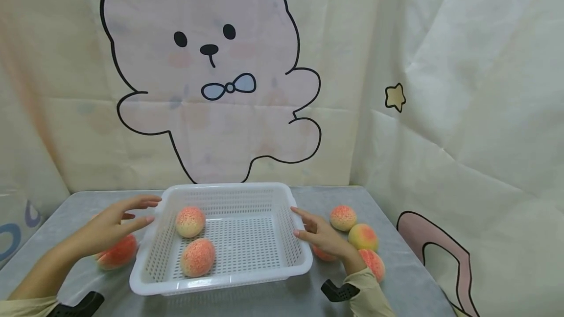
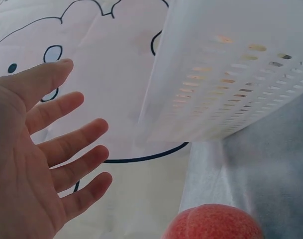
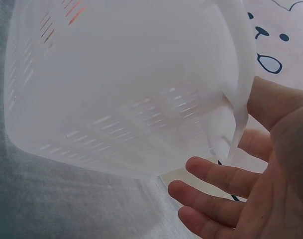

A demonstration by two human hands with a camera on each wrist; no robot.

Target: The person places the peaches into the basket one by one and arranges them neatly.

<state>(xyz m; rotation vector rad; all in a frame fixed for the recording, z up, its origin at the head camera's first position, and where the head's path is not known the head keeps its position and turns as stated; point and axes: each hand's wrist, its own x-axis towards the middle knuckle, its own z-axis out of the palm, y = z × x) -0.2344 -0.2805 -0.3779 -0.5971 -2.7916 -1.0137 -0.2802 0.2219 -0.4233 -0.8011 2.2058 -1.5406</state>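
Note:
A white plastic basket (image 1: pixel 220 276) with slotted sides stands on the table between both hands. Inside it, toward the left, lie two peaches (image 1: pixel 190 221), one behind the other. My left hand (image 1: pixel 112 224) is beside the basket's left rim, fingers spread; the left wrist view shows a gap between it and the basket. Below that hand sits a redder peach (image 1: pixel 118 253), partly covered by it. At the right rim, my right hand (image 1: pixel 321 234) has its thumb and forefinger over the edge. Its other fingers extend loosely outside the basket wall (image 3: pixel 126 89), holding nothing.
On the right of the table, several more peaches (image 1: pixel 363 237) lie close to the right hand and forearm; one is partly hidden beside the basket. A grey cloth covers the table (image 1: pixel 396 268). Behind it hangs a curtain (image 1: pixel 339 111) with a cartoon animal.

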